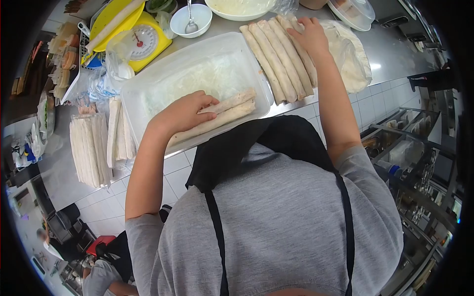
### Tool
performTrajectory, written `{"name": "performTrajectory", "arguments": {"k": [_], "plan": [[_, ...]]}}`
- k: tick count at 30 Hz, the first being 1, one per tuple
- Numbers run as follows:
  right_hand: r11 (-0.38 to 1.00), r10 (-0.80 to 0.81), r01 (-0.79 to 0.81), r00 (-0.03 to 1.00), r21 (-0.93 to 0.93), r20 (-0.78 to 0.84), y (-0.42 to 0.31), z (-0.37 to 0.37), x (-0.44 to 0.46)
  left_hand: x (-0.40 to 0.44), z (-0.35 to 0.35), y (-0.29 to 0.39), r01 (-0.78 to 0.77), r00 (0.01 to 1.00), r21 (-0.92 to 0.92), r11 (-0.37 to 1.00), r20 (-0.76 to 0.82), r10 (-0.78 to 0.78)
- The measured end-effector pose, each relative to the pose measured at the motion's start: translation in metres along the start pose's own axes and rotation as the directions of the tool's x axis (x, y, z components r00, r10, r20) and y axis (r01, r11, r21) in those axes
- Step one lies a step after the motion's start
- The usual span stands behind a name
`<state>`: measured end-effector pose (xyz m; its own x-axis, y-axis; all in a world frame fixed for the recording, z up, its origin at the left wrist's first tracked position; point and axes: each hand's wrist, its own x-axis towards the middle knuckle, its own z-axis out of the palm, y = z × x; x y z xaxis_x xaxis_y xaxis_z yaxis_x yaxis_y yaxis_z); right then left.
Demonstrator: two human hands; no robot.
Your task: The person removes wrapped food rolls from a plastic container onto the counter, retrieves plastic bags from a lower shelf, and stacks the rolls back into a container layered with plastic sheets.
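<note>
A translucent plastic tray (136, 93) lies before me with two long pale dough rolls (232, 113) along its near side. My left hand (190, 112) is closed round the upper roll, thumb and fingers on either side of it. To the right of the tray, several long rolls (276, 59) lie side by side on the metal table. My right hand (312, 38) grips the far end of the rightmost roll (305, 61), its thumb on the left. The hand partly covers that end.
A yellow scale (160, 37), a white bowl with a spoon (200, 27) and a larger bowl (239, 10) stand behind the tray. Bagged rolls (89, 148) lie left, a plastic-covered dough sheet (348, 59) right. Other people (106, 276) are at lower left.
</note>
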<state>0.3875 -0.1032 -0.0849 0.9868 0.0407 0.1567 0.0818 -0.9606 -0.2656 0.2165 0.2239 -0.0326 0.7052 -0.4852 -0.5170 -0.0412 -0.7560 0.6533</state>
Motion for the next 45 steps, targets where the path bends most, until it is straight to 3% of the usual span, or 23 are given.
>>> {"name": "performTrajectory", "arguments": {"k": [10,11,13,16,19,22,25,26,27,29,30,31,35,38,40,42,43,45], "plan": [[0.929,0.12,-0.181,0.972,0.322,0.201,0.028,0.029,0.056,-0.002,0.001,-0.006,-0.037,0.999,-0.004,0.999,-0.032,0.037],[0.929,0.12,-0.182,0.972,0.322,0.202,0.029,0.028,0.059,-0.001,0.001,-0.006,-0.035,0.999,-0.002,0.999,-0.029,0.035],[0.907,0.166,-0.289,0.914,0.308,0.369,0.021,0.016,0.062,0.0,0.001,-0.005,-0.036,0.999,0.0,0.999,-0.024,0.036],[0.859,0.239,-0.376,0.894,0.347,0.378,0.032,0.031,0.071,-0.001,0.0,-0.004,-0.023,1.0,-0.002,1.0,-0.02,0.023],[0.804,0.19,-0.355,0.914,0.477,0.359,0.041,0.037,0.073,-0.001,-0.002,-0.001,-0.032,0.999,0.01,0.999,-0.02,0.032],[0.829,0.084,-0.31,0.892,0.466,0.443,0.039,0.021,0.072,0.0,-0.004,0.003,-0.008,1.0,0.025,1.0,-0.025,0.009],[0.787,0.019,-0.284,0.899,0.547,0.438,0.041,0.004,0.069,0.005,-0.009,0.007,-0.053,0.997,0.107,0.993,-0.049,0.058],[0.787,0.022,-0.284,0.9,0.547,0.436,0.043,-0.004,0.065,0.008,-0.012,0.013,-0.15,0.973,0.161,0.975,-0.153,0.175],[0.78,0.017,-0.246,0.927,0.575,0.374,0.036,-0.024,0.051,0.013,-0.015,0.021,-0.239,0.924,0.224,0.945,-0.248,0.292],[0.774,0.015,-0.207,0.951,0.598,0.31,0.021,-0.059,0.023,0.026,-0.024,0.044,-0.296,0.869,0.229,0.928,-0.339,0.361],[0.665,-0.104,-0.089,0.972,0.741,0.21,0.014,-0.074,0.01,0.036,-0.026,0.056,-0.348,0.8,0.239,0.907,-0.428,0.42],[0.526,-0.204,0.033,0.975,0.85,0.088,0.01,-0.087,-0.001,0.046,-0.024,0.068,-0.351,0.799,0.239,0.905,-0.428,0.423],[0.62,-0.211,0.1,0.976,0.778,0.043,0.016,-0.134,-0.038,0.102,-0.008,0.108,-0.545,0.676,0.137,0.827,-0.512,0.53],[0.566,-0.203,0.162,0.978,0.808,-0.054,-0.002,-0.174,-0.068,0.14,0.017,0.13,-0.651,0.583,0.101,0.752,-0.567,0.581],[0.514,-0.282,0.29,0.946,0.807,-0.16,-0.012,-0.194,-0.079,0.149,0.024,0.141,-0.681,0.538,0.106,0.725,-0.598,0.593],[0.458,-0.307,0.34,0.928,0.822,-0.213,-0.027,-0.205,-0.084,0.15,0.024,0.146,-0.684,0.42,0.217,0.697,-0.664,0.619],[0.398,-0.333,0.391,0.904,0.83,-0.266,-0.037,-0.209,-0.085,0.141,0.014,0.145,-0.677,0.423,0.22,0.702,-0.664,0.616],[0.349,-0.369,0.461,0.868,0.816,-0.333,-0.068,-0.212,-0.086,0.111,-0.016,0.13,-0.684,0.593,0.083,0.725,-0.516,0.618]]}}
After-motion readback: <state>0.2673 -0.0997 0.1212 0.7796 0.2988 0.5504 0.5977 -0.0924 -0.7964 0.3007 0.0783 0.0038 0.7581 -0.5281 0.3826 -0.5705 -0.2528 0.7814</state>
